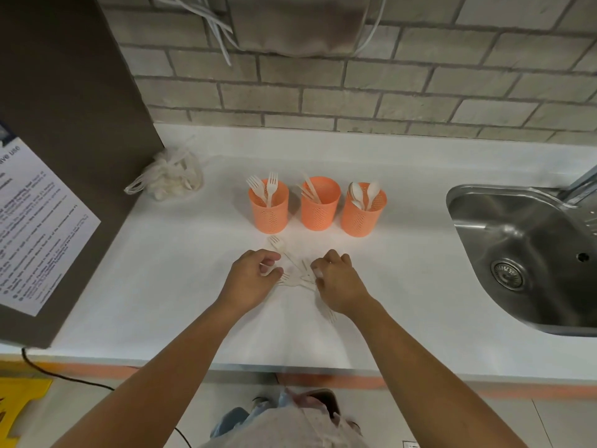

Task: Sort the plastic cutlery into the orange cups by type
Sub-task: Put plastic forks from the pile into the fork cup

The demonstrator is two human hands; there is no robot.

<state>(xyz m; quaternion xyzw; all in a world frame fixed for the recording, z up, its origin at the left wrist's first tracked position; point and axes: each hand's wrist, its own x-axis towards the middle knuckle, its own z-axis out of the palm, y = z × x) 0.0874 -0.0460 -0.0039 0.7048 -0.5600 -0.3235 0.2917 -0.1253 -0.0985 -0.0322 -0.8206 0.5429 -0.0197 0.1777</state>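
Three orange perforated cups stand in a row on the white counter: the left cup [268,205] holds forks, the middle cup [319,204] holds knives, the right cup [363,210] holds spoons. In front of them lies a small pile of white plastic cutlery [295,273], mostly forks, with one loose fork [277,243] nearer the cups. My left hand [253,278] is curled at the pile's left side, pinching a white piece. My right hand [336,279] presses on the pile's right side, fingers bent on a piece. Another fork [329,313] pokes out under my right wrist.
A steel sink [529,253] is sunk into the counter at the right. A crumpled clear plastic bag [171,177] lies at the back left by a dark panel with a printed notice [35,227]. A brick wall runs behind the cups.
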